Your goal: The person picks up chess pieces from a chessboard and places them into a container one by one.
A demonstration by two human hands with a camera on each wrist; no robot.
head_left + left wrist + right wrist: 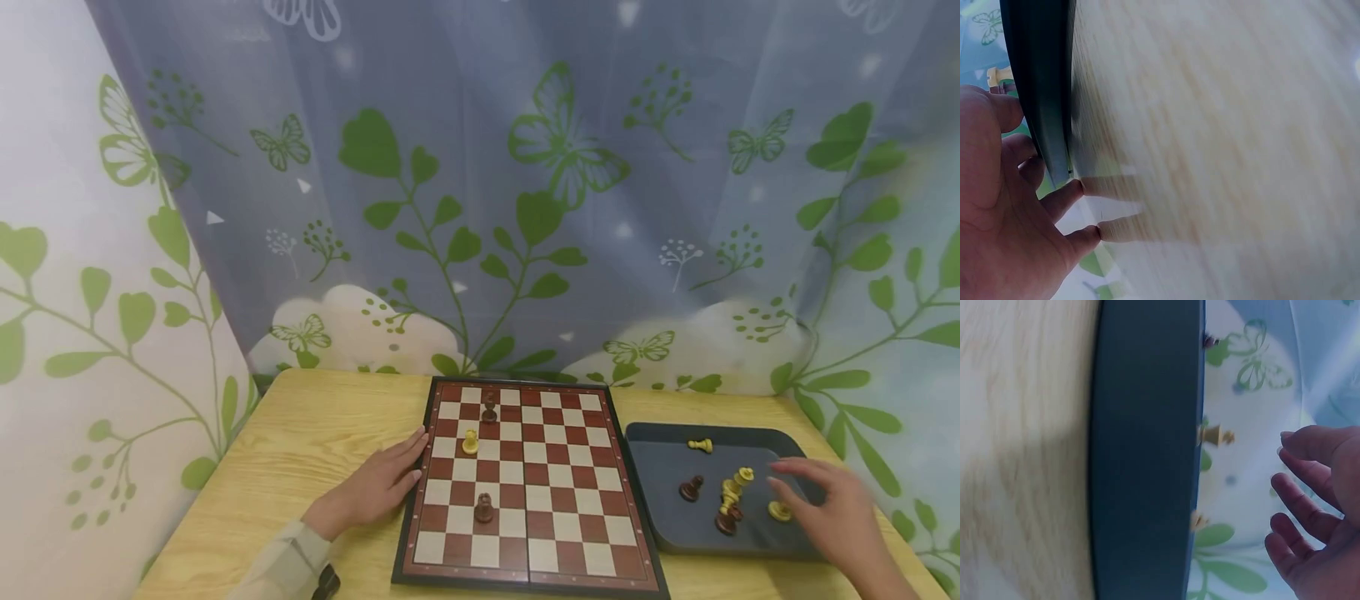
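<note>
Brown-cream checkered board (546,478), yellow chess piece (778,511), grey tray (660,468)

Through the head camera I classify the site as a small, draped table corner of homely decoration; I cannot determine which type of room or building contains it. Taking the chessboard (577,479) as reference, I observe a light wood-grain table (322,433) beneath it and, behind it, a blue-grey curtain (472,217) printed with green leaves and butterflies. Pale leaf-printed coverings (60,200) flank the chessboard on both its left and right sides, and a dark tray (660,462) stands just beside its right edge.
</note>
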